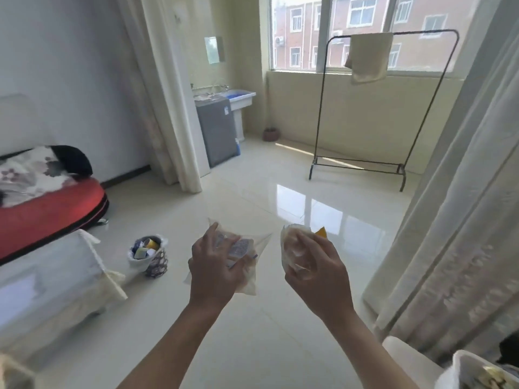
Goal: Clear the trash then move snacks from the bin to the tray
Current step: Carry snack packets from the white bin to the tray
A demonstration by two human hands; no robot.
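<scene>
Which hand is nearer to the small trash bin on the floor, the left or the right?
Left. The left hand, holding a clear snack packet, is just right of the trash bin in the picture. The right hand, holding another packet, is farther right.

Left hand (pixel 214 269) and right hand (pixel 314 269) each clutch a clear wrapper, left wrapper (pixel 244 248) and right wrapper (pixel 292 248), above the tiled floor (pixel 280 192).

We hold one snack packet (pixel 238 256) in each hand, side by side. Waste basket (pixel 150 255) on floor at ten o'clock; clothes rack (pixel 393 108) at one o'clock, behind.
</scene>
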